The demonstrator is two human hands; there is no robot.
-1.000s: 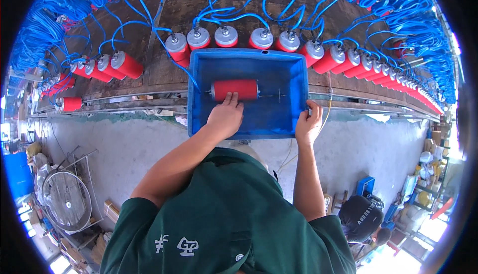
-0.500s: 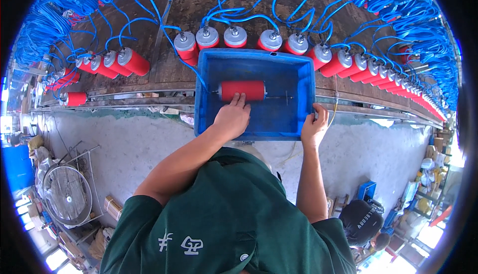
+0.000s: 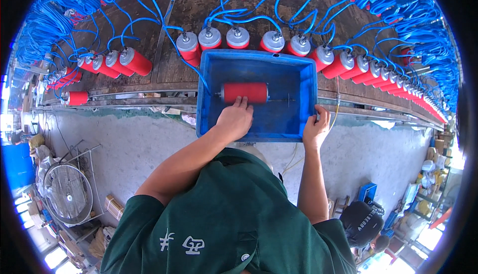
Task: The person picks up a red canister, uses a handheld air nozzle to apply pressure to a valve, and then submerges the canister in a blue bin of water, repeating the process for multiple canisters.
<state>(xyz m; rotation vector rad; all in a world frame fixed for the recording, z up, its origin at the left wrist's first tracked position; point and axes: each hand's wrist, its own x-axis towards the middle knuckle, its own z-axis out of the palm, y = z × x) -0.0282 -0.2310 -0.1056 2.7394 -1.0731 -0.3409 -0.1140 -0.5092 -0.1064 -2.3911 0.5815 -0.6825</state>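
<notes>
The right hand point(image 3: 316, 128) curls its fingers at the near right corner of the blue tub point(image 3: 309, 79), perhaps steadying it, though whether they pinch the rim I cannot tell. The left hand point(image 3: 235, 121) rests close-set fingers on the red cylinder point(image 3: 245, 92) lying sideways inside, seemingly against rolling. Beyond, similar cans point(image 3: 340, 66) line the bench point(image 3: 170, 67), likely tops-up to keep their blue cables point(image 3: 242, 16) clear

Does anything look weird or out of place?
I see no clear spill or damage. One red cylinder lies sideways in the tray, touched by the left hand, while the row behind stands upright, so it looks different.
</notes>
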